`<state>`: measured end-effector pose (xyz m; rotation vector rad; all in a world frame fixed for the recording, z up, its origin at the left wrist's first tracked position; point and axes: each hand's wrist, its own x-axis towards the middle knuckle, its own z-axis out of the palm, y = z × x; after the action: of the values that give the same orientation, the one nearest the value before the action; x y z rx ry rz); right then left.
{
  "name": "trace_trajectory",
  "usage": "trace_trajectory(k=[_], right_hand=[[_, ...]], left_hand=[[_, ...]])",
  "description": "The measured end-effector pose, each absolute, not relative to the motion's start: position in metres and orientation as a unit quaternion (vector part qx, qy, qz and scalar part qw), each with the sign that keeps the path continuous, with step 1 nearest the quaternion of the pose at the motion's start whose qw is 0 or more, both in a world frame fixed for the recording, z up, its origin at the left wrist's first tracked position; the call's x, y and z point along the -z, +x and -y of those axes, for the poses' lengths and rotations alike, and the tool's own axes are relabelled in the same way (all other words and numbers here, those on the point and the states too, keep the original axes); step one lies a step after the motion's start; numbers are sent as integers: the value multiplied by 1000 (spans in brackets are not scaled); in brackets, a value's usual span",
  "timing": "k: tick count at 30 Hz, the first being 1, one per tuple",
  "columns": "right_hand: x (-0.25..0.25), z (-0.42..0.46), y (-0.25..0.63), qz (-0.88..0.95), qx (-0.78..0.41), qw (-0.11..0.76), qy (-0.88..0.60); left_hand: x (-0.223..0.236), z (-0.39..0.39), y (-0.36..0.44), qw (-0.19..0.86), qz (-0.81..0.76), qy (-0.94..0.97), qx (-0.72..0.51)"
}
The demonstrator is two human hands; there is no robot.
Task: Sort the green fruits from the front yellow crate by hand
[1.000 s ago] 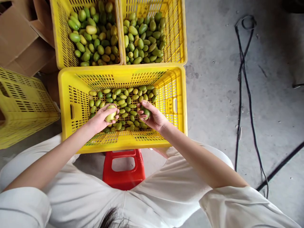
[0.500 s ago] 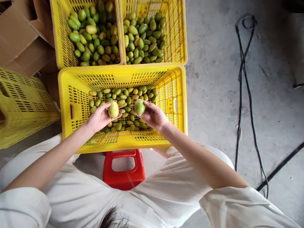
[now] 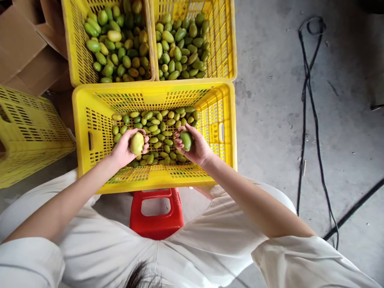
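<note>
fruit (image 3: 186,141) in the right hand's (image 3: 193,148) closed grip hides part of the palm.

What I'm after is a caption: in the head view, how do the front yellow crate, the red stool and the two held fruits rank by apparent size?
1. Front yellow crate
2. Red stool
3. Yellowish fruit in left hand, green fruit in right hand: too alike to rank

Soft, fairly bright light falls over the yellow crate (image 3: 153,186); its right wall glows palest. The cardboard (image 3: 21,44) sits dimmer, the upper right corner darkest. Wide-angle stretching swells both sleeves near the edges.
</note>
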<state>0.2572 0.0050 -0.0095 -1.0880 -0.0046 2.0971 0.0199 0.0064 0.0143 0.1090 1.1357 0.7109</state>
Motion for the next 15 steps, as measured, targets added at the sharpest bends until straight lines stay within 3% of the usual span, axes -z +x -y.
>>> trace_trajectory(k=[11,15], right_hand=[[15,-1,253,66,-828,375,-410],[14,-1,253,67,-834,338,-432]], left_hand=[[-4,-2,18,762,-531,93,-358],[-8,-4,16,765,-537,109,-338]])
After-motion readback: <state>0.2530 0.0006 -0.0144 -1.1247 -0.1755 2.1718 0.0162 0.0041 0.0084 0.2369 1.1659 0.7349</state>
